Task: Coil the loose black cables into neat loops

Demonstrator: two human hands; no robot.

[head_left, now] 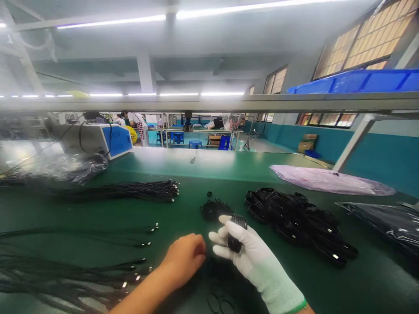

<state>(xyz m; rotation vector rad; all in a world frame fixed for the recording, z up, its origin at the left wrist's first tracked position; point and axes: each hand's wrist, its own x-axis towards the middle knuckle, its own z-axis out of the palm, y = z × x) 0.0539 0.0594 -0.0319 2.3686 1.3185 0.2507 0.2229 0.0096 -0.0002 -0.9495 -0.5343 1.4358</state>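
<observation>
Above the counter (183,209), the gloved right hand (248,247) grips one black bundle (235,243), partly finger-hidden; whether the curled left hand (183,257) holds anything cannot be told. Uncountable, blurred cables (81,271) leave frame.

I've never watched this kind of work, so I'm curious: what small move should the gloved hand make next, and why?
Probably the gloved right hand should lay its black coil on the heap of coiled cables: the coil looks wound, and similar coils lie to its right. I can't tell whether it is fastened.
</observation>
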